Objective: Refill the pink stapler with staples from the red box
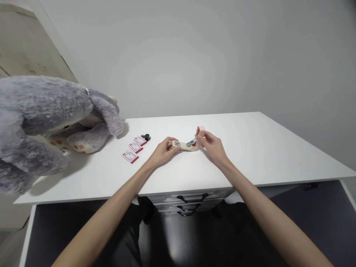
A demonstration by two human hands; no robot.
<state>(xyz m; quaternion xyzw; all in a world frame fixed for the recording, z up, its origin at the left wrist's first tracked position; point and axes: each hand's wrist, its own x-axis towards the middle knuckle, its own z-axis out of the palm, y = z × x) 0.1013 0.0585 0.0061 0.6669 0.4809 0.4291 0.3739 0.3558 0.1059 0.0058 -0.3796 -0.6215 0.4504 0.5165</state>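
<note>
A small pale pink stapler [185, 145] lies on the white table [250, 148], its top arm hinged open and raised at the right end. My left hand [163, 151] grips the stapler's left end, fingers curled round it. My right hand [211, 144] pinches at the open part near the metal staple channel, fingers closed. Three small red-and-white boxes [135, 148] lie in a slanted row to the left of my hands, with a small black object [146, 137] just behind them.
A large grey plush toy [50, 122] fills the table's left side. A drawer unit with black handles [191, 202] stands under the table front. A plain wall rises behind the table.
</note>
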